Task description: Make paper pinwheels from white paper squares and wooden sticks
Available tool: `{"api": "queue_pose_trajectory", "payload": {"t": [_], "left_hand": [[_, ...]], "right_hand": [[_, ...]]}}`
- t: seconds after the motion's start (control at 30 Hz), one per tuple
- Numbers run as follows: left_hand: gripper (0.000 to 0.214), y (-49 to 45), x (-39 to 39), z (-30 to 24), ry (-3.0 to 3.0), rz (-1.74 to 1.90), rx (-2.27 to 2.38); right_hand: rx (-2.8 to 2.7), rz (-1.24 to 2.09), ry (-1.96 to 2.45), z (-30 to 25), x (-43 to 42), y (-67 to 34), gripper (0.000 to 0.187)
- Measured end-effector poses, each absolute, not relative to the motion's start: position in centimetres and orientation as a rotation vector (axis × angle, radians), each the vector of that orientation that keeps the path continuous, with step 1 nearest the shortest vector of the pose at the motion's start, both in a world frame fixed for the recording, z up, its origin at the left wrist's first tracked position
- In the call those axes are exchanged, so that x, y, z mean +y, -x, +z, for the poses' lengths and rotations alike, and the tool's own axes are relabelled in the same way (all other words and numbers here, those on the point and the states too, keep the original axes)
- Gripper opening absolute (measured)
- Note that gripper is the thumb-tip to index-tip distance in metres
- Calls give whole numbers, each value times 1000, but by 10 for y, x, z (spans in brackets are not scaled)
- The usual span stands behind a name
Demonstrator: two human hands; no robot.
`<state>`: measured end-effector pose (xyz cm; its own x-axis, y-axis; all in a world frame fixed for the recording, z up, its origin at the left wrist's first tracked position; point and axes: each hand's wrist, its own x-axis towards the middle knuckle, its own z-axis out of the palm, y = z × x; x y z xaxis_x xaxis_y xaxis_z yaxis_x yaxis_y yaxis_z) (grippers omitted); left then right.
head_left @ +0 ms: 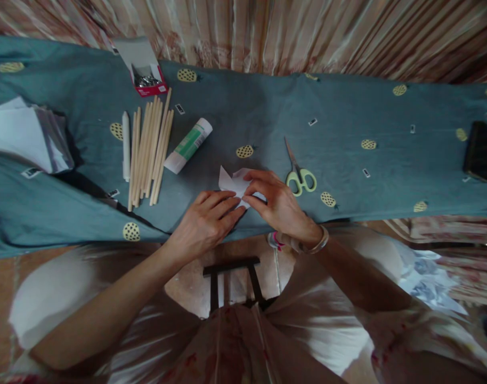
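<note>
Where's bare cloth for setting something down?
Widest: the cloth between the scissors and the dark phone-like object. Smaller: beyond the folded paper, between the green-banded tube and the scissors. Crowded: the left, with paper stack, wooden sticks and red box; also around the left hand and right hand.

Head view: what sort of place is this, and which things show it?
Probably a room at home, used as a makeshift craft space: a teal cloth printed with yellow pineapples, pleated beige patterned curtain-like fabric along its far side, and metal scissors with pale green handles lying on the cloth.
</note>
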<state>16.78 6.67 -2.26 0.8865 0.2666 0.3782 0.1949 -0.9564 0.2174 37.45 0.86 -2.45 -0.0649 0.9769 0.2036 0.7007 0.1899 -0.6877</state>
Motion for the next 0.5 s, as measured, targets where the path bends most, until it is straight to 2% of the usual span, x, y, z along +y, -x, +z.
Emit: {"api": "queue_pose_trajectory", "payload": {"t": [0.5], "left_hand": [[23,-167,67,-22,-2863,543,362]], "right_hand": [[-1827,558,1568,-29,8,-377,8]]}}
